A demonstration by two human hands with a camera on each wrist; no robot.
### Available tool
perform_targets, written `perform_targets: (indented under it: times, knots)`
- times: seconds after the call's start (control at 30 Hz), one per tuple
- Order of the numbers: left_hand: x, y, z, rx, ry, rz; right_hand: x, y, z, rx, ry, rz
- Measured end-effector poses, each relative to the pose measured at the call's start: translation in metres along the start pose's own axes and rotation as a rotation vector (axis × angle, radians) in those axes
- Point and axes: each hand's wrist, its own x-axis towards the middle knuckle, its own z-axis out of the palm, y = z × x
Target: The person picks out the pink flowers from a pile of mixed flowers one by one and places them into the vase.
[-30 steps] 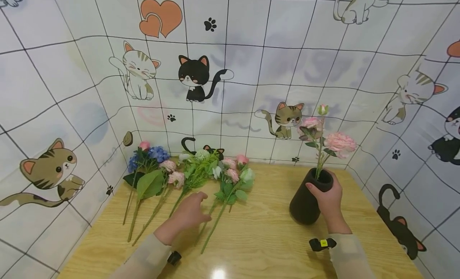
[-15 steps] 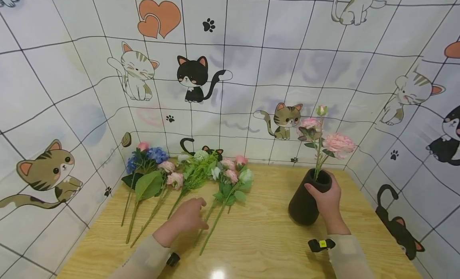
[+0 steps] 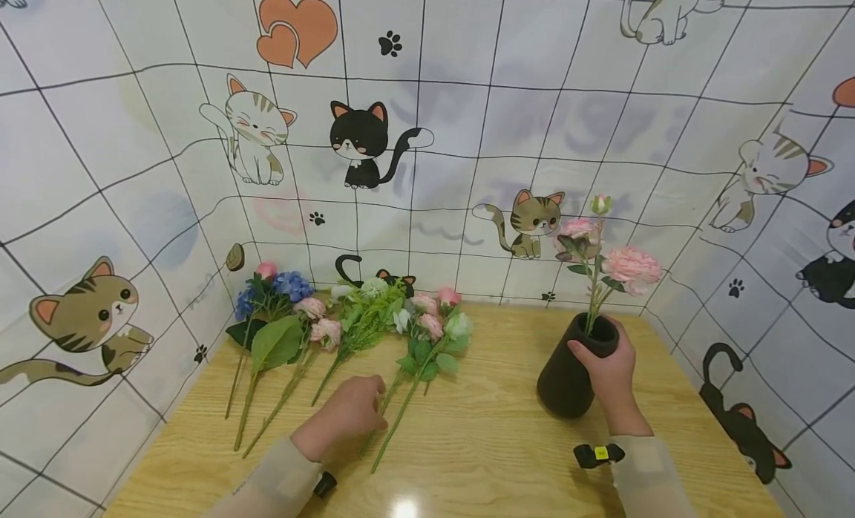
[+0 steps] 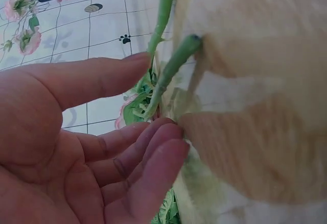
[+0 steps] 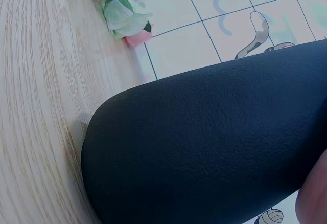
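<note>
My right hand (image 3: 613,366) grips a black vase (image 3: 563,384) near its mouth, thumb on the near side of the rim. The vase leans slightly on the table, and pink flowers (image 3: 631,267) with a bud stand in it. My left hand (image 3: 347,408) is low over the table at the lower stems of a group of flowers with pink roses (image 3: 430,325) and a pale green rose (image 3: 458,327). In the left wrist view, a cut green stem (image 4: 173,65) lies between thumb and fingers, which stand apart. The vase body (image 5: 204,142) fills much of the right wrist view.
Left on the wooden table (image 3: 494,429) lie more flowers: blue blooms (image 3: 292,286) with a big leaf (image 3: 277,343), pale pink blooms (image 3: 326,334), and feathery green sprigs (image 3: 364,329). A cat-print wall covering (image 3: 454,132) encloses the back and sides.
My left hand has lowered slightly toward the stems, its fingers drawing in a little. The right hand and the vase have stayed in place.
</note>
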Motion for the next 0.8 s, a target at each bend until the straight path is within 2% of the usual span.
perform_targets:
  times: [0.2,0.5,0.8]
  knots:
    - [-0.0016,0.0023,0.0019,0.041,0.018,0.036,0.0002,0.0002,-0.0007,-0.010,-0.001,0.014]
    - [-0.0001,0.0007,0.0044,0.077,0.014,0.030,0.0014,0.0007,-0.0005,-0.006,0.000,0.007]
    - [-0.0005,-0.0044,-0.0002,0.114,-0.005,0.026,0.0014,0.0023,-0.0004,-0.007,0.006,-0.012]
